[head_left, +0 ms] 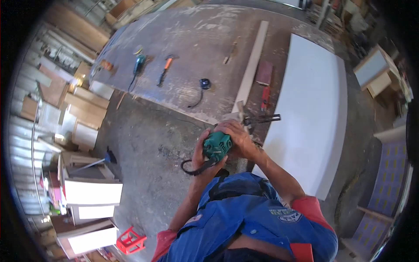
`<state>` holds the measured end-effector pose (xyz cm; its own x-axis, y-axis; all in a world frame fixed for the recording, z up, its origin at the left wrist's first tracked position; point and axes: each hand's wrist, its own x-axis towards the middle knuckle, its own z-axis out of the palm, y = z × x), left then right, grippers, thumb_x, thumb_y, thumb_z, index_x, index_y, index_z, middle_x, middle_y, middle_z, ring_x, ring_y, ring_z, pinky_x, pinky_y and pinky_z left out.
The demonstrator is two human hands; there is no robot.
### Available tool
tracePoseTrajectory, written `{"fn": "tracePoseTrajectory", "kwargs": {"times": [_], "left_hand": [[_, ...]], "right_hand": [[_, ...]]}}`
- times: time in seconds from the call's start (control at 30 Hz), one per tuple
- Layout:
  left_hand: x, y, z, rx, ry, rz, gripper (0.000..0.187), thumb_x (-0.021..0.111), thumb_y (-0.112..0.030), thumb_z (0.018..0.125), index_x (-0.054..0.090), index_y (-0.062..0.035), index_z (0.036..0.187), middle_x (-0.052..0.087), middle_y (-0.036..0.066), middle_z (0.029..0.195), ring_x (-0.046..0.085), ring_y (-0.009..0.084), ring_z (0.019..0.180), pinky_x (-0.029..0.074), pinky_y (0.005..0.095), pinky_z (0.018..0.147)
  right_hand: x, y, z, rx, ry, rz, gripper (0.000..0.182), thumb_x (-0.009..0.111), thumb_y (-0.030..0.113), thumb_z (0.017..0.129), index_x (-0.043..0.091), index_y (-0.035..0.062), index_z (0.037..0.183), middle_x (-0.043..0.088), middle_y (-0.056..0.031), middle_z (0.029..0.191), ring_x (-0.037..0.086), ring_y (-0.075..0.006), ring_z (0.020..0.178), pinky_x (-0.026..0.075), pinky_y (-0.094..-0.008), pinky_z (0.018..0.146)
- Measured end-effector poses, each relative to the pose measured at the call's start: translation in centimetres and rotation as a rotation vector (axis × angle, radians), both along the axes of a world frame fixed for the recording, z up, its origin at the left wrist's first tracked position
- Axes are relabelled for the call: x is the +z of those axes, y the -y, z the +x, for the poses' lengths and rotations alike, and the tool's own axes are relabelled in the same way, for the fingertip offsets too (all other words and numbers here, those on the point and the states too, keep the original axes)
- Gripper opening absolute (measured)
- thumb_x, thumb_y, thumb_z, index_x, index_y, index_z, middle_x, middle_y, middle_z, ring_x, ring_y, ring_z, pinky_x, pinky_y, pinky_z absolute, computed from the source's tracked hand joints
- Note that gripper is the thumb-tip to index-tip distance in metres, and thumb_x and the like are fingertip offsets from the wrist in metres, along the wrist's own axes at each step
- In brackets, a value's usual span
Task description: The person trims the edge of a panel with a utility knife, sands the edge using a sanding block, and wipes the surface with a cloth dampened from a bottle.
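Note:
A green power tool with a black cord is held between my two hands, near the front edge of the worktable. My left hand wraps round its left side. Over its front and right side lies my right hand, fingers curled. Just beyond my hands, a dark metal clamp sits at the table edge, by the near end of a long pale wood strip. The underside of the tool is hidden.
A long white panel lies on the right. On the table are a tape measure, a hammer, another green tool, a red tool and a reddish block. A red stool stands lower left.

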<state>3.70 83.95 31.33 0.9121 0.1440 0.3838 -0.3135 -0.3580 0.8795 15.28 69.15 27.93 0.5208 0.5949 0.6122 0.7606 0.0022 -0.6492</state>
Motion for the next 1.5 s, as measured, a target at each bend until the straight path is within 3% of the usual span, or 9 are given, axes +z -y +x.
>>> {"fn": "tracePoseTrajectory", "kwargs": {"times": [0.13, 0.3, 0.83, 0.9, 0.97, 1.13, 1.33, 1.4, 1.5], "left_hand": [[-6.1, -4.0, 0.2, 0.108, -0.134, -0.096, 0.083, 0.075, -0.013, 0.080, 0.031, -0.0021, 0.149, 0.049, 0.017, 0.140, 0.050, 0.0293, 0.127, 0.038, 0.0391, 0.108], [-6.7, -12.2, 0.8, -0.600, -0.745, 0.234, 0.063, 0.064, -0.024, 0.092, 0.040, -0.0025, 0.146, 0.055, 0.019, 0.139, 0.053, 0.0278, 0.128, 0.040, 0.0371, 0.108], [-31.4, -47.9, -18.8, 0.597, -1.136, -0.039, 0.062, 0.075, -0.023, 0.075, 0.058, -0.0108, 0.134, 0.068, 0.021, 0.116, 0.065, 0.0361, 0.106, 0.051, 0.0421, 0.093], [-39.6, -50.8, -27.0, 0.574, -0.803, 0.367, 0.053, 0.073, -0.025, 0.078, 0.061, -0.0116, 0.128, 0.071, 0.016, 0.105, 0.069, 0.0305, 0.093, 0.055, 0.0430, 0.079], [-33.6, -47.1, -28.1, 1.054, -1.180, -0.740, 0.037, 0.068, -0.024, 0.081, 0.065, -0.0121, 0.116, 0.069, 0.010, 0.092, 0.067, 0.0238, 0.078, 0.052, 0.0408, 0.064], [-31.0, -38.5, -33.1, 1.150, -1.435, -0.730, 0.017, 0.063, -0.018, 0.084, 0.064, -0.0121, 0.100, 0.064, 0.004, 0.085, 0.064, 0.0186, 0.071, 0.048, 0.0369, 0.057], [-33.8, -33.8, -31.7, 0.498, -1.384, -0.744, 0.027, 0.074, -0.032, 0.080, 0.066, -0.0150, 0.100, 0.067, 0.002, 0.101, 0.064, 0.0162, 0.090, 0.053, 0.0344, 0.076], [-30.5, -36.1, -26.4, 0.859, -1.469, -1.128, 0.029, 0.074, -0.032, 0.080, 0.067, -0.0180, 0.104, 0.067, 0.001, 0.106, 0.064, 0.0170, 0.094, 0.052, 0.0373, 0.081], [-37.3, -43.1, -26.0, 0.545, -1.537, -0.598, 0.034, 0.073, -0.031, 0.081, 0.067, -0.0194, 0.112, 0.067, 0.003, 0.106, 0.065, 0.0174, 0.090, 0.053, 0.0356, 0.078]], "right_hand": [[-0.6, -1.8, 4.5, -0.061, 0.175, -0.191, 0.064, 0.078, 0.011, 0.063, 0.055, 0.0096, 0.123, 0.060, -0.0103, 0.119, 0.053, -0.0330, 0.120, 0.037, -0.0487, 0.106], [-0.4, -6.8, 10.3, -0.152, 0.444, -0.509, 0.062, 0.076, 0.014, 0.066, 0.054, 0.0151, 0.124, 0.059, -0.0055, 0.122, 0.051, -0.0288, 0.122, 0.033, -0.0502, 0.109], [-11.1, -30.4, 30.6, -0.031, 0.624, -0.904, 0.046, 0.063, 0.006, 0.080, 0.057, 0.0142, 0.125, 0.057, -0.0057, 0.126, 0.047, -0.0263, 0.128, 0.032, -0.0469, 0.112], [-11.9, -30.8, 31.3, -0.023, 0.598, -0.931, 0.046, 0.063, 0.006, 0.080, 0.057, 0.0146, 0.125, 0.056, -0.0063, 0.128, 0.046, -0.0265, 0.129, 0.031, -0.0470, 0.113], [-12.2, -30.9, 31.5, 0.037, 0.608, -0.940, 0.046, 0.064, 0.006, 0.080, 0.057, 0.0151, 0.125, 0.055, -0.0070, 0.130, 0.045, -0.0268, 0.130, 0.031, -0.0470, 0.114], [-10.6, -31.5, 29.5, -0.055, 0.535, -0.961, 0.053, 0.063, 0.002, 0.078, 0.053, 0.0145, 0.129, 0.049, -0.0089, 0.138, 0.038, -0.0323, 0.137, 0.030, -0.0509, 0.116], [-9.1, -32.9, 27.2, -0.365, 0.445, -0.961, 0.061, 0.054, -0.005, 0.080, 0.052, 0.0165, 0.137, 0.041, -0.0148, 0.148, 0.032, -0.0420, 0.139, 0.032, -0.0519, 0.113], [-8.9, -34.1, 26.5, -0.425, 0.421, -0.979, 0.066, 0.054, -0.008, 0.079, 0.051, 0.0179, 0.139, 0.040, -0.0155, 0.149, 0.030, -0.0411, 0.141, 0.032, -0.0513, 0.114], [-9.4, -36.1, 25.0, -0.565, 0.257, -1.101, 0.073, 0.054, -0.012, 0.076, 0.050, 0.0208, 0.141, 0.035, -0.0162, 0.153, 0.026, -0.0390, 0.144, 0.031, -0.0498, 0.115]]}}
